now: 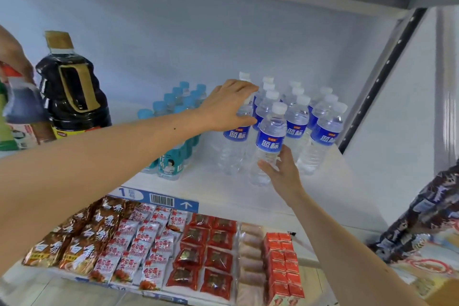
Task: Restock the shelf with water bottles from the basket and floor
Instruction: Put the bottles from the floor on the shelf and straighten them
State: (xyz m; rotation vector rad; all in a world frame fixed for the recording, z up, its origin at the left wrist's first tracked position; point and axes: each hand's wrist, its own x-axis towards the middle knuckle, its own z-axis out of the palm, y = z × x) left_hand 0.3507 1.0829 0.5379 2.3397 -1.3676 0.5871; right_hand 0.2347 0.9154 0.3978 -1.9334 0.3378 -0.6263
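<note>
We have both hands in the water bottle block on the shelf point(248, 196). Left hand point(228, 107) sits on the shoulder of the front-left blue-label water bottle point(234, 141), fingers spread and curled over it, thumb on the near side. Right hand point(283, 169) holds the front-centre bottle point(269, 141) low on its body, fingers wrapped loosely round the lower part, below the label.

Risks as we see them:
- Bottles stand packed, touching. Pushing the front one back could shove the rows point(305, 112) behind and topple one, domino style.
- Low grip on a tall bottle: top can tilt if we slide it.
- Left forearm crosses just above the teal-cap bottles point(173, 112); pulling back carelessly could clip their caps.
- A fall off the front edge would land on the snack packets point(139, 238) below.

Basket and floor stock are not in view.
</note>
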